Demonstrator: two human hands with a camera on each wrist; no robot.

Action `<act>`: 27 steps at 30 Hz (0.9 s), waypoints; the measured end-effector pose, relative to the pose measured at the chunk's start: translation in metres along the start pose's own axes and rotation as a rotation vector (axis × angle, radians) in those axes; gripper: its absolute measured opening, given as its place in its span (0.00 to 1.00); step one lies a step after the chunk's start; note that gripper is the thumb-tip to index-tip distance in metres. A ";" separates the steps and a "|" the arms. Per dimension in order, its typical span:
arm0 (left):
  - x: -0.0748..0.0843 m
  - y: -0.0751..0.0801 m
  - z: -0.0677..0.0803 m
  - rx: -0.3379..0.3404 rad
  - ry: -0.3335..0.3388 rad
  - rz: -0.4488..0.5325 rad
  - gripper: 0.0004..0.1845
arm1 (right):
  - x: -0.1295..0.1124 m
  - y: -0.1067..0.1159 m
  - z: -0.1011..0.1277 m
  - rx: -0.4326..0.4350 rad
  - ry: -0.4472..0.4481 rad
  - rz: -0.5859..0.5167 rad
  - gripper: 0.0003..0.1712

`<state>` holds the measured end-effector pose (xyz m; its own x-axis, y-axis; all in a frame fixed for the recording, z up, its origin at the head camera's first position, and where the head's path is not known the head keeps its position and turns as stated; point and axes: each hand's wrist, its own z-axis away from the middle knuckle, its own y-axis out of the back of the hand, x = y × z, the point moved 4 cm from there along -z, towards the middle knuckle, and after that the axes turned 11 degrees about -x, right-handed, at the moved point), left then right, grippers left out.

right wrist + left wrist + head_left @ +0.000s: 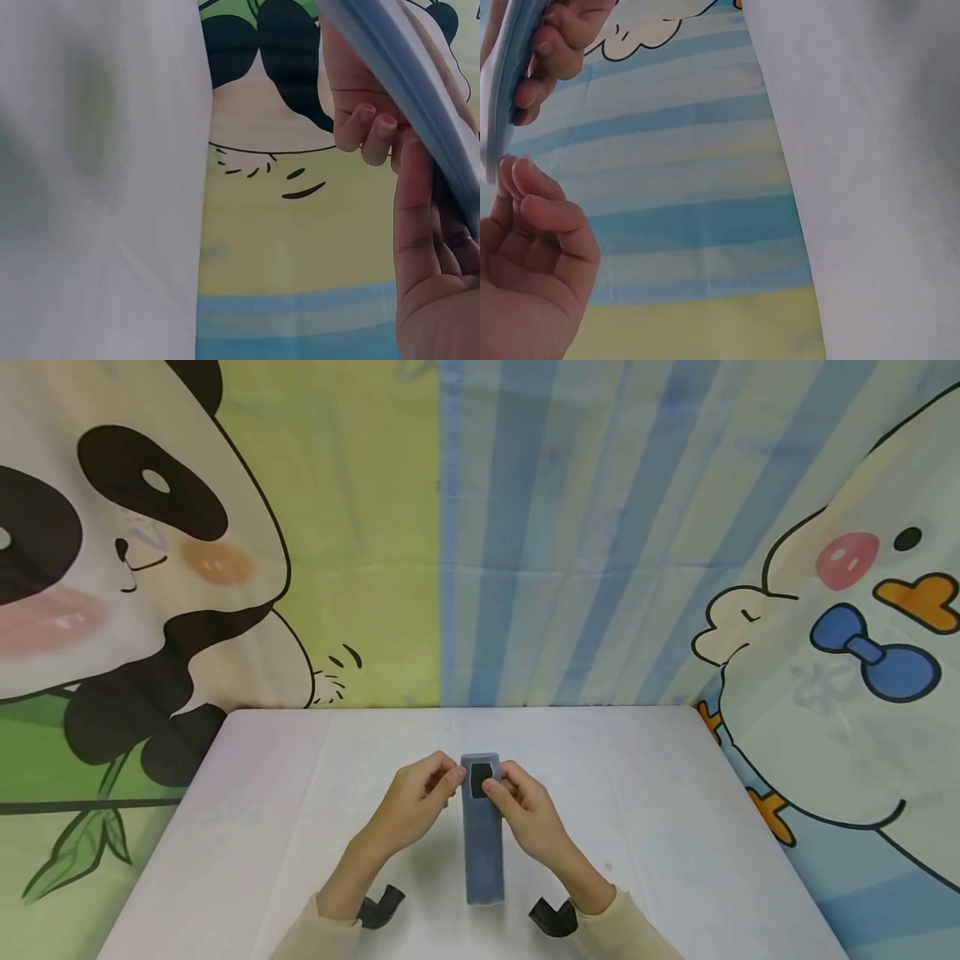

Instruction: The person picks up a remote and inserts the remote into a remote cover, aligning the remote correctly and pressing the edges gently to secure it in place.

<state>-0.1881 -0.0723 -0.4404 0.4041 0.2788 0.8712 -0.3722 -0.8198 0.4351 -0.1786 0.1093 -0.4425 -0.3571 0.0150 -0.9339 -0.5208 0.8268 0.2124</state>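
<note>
A long, flat grey-blue case [484, 856] with a dark rectangular patch near its far end is held upright over the table in the head view. My right hand [531, 818] grips its right edge near that end, thumb over the dark patch and fingers behind. My left hand [411, 802] pinches at the left edge, thumb and fingertips together at the rim. In the left wrist view the left fingertips [526, 176] meet the case's edge. The right wrist view shows the case [405, 82] edge-on, with the right fingers [415, 195] behind it.
A white-covered table [300, 860] lies under the hands. Behind it hangs a cloth [570, 527] printed with a panda, stripes and a white bird. A black curved piece [382, 907] sits at the left wrist, another black piece [553, 918] at the right.
</note>
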 end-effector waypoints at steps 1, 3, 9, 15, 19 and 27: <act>0.000 0.001 0.000 0.003 -0.013 0.009 0.12 | 0.000 -0.001 0.001 -0.017 0.008 0.006 0.05; 0.001 0.000 0.000 -0.014 -0.067 0.042 0.14 | 0.000 -0.002 0.002 -0.065 0.044 0.004 0.06; 0.003 -0.007 0.000 -0.158 -0.312 0.360 0.17 | -0.007 -0.005 0.001 -0.240 0.194 -0.124 0.08; 0.004 -0.013 0.000 -0.236 -0.388 0.566 0.23 | -0.013 -0.010 0.000 -0.303 0.222 -0.212 0.12; 0.001 -0.010 0.004 -0.162 -0.340 0.423 0.19 | -0.014 -0.009 0.001 -0.228 0.184 -0.122 0.08; -0.006 -0.008 0.006 -0.120 -0.156 0.273 0.04 | -0.014 -0.001 0.001 -0.214 0.102 -0.053 0.10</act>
<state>-0.1824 -0.0707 -0.4504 0.3952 -0.0306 0.9181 -0.5763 -0.7866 0.2219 -0.1719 0.1089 -0.4302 -0.3956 -0.0913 -0.9139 -0.6896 0.6867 0.2300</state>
